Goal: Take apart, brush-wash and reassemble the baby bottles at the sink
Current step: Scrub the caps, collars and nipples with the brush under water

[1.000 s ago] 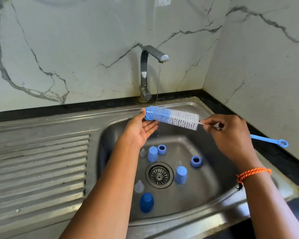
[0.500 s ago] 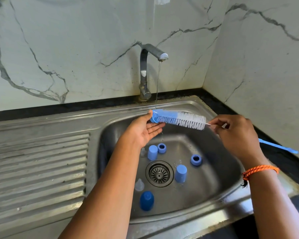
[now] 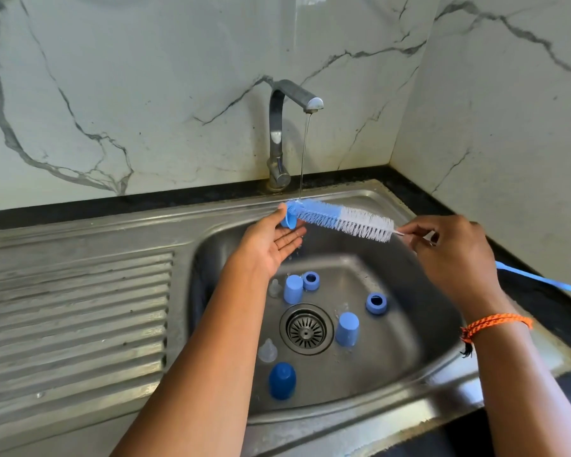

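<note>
Nearest to us in the sink [image 3: 409, 384] lies a dark blue cap [image 3: 282, 380], with a clear teat [image 3: 267, 350] just behind it beside the drain [image 3: 306, 328]. Around the drain we see two pale blue caps [image 3: 347, 328], one to its right and one behind it, and two blue screw rings [image 3: 376, 303], with another clear part beside the far cap. We judge that the taking apart is done, since the pieces lie loose and separate; we see no bottle bodies here, so we cannot say where they are. Above the basin our right hand [image 3: 455, 255] pinches the wire stem of the bottle brush [image 3: 340, 220], its blue handle running out behind over the dark worktop [image 3: 541, 298]. Our left hand [image 3: 271, 242] is spread, palm up, fingers straight, touching the brush's blue tip. Behind, the tap [image 3: 285, 127] runs a thin stream onto that tip. We judge that we are wetting or rinsing the brush, and that the reassembly is not begun.
</note>
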The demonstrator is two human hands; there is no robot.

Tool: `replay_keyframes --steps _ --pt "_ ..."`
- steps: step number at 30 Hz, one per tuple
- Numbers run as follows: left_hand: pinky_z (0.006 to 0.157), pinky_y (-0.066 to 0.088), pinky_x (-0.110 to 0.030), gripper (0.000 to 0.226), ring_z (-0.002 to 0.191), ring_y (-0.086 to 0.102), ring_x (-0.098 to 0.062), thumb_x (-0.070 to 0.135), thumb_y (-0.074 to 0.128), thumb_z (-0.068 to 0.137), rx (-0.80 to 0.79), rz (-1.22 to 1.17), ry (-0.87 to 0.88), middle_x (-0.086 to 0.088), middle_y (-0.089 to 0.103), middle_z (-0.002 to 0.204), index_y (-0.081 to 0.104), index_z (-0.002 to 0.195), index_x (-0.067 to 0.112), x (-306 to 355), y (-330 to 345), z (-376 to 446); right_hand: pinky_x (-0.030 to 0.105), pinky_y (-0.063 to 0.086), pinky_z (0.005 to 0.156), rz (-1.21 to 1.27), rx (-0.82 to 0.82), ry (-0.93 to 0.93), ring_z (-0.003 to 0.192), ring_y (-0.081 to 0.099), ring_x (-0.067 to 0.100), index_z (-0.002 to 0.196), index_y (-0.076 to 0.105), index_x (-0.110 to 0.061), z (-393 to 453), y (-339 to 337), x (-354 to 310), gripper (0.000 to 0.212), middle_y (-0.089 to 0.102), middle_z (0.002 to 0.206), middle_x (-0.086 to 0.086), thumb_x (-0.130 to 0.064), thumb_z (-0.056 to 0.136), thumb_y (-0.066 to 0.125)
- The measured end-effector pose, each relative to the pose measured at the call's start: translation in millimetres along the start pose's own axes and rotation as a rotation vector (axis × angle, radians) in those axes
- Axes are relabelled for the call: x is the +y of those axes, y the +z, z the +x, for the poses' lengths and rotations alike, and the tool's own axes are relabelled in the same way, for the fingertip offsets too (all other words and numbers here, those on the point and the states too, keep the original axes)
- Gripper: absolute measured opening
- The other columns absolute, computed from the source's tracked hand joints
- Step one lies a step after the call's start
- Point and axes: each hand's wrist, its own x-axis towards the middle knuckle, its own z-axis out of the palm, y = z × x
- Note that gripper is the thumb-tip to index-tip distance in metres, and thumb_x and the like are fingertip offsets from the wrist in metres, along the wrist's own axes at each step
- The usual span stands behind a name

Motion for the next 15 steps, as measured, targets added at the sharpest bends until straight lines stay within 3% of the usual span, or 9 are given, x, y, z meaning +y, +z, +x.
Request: replay_keyframes --steps 4,6,9,15 --pt "0.1 0.058 -0.044 0.036 0.107 0.074 -0.028 0.034 0.074 0.096 0.037 -0.035 0.035 -0.015 0.078 0.111 0.067 0.122 0.009 3.4 -4.4 3.7 0.038 0.051 0.07 -0.014 -0.071 -0.015 0.078 0.06 0.019 0.095 0.081 -0.032 -0.6 -2.9 2.9 0.018 0.071 0.084 -0.012 -0.015 0.093 0.075" --pt "0.096 0.059 -0.043 0.036 0.105 0.074 -0.027 0.035 0.074 0.095 0.052 0.002 0.026 -0.014 0.078 0.109 0.067 0.12 0.01 2.9 -4.5 4.6 0.041 0.053 0.071 -0.003 -0.092 -0.036 0.078 0.06 0.018 0.095 0.082 -0.031 -0.6 -3.2 1.5 0.017 0.071 0.083 -0.014 -0.016 0.093 0.076" --pt "0.088 0.06 -0.04 0.036 0.104 0.074 -0.029 0.035 0.075 0.094 0.053 0.023 0.004 -0.016 0.077 0.109 0.066 0.116 0.009 0.8 -4.6 4.2 0.043 0.055 0.076 0.005 -0.032 -0.052 0.085 0.063 0.02 0.096 0.081 -0.032 -0.8 -1.4 -2.0 0.018 0.076 0.093 -0.01 -0.016 0.093 0.076" --pt "0.088 0.061 -0.039 0.044 0.105 0.076 -0.028 0.038 0.073 0.096 0.013 0.034 0.008 -0.015 0.078 0.11 0.066 0.127 0.007 1.1 -3.9 1.7 0.041 0.055 0.075 -0.046 0.082 -0.052 0.092 0.067 0.025 0.101 0.082 -0.027 -1.9 0.6 -3.4 0.021 0.079 0.1 -0.003 -0.011 0.093 0.073"
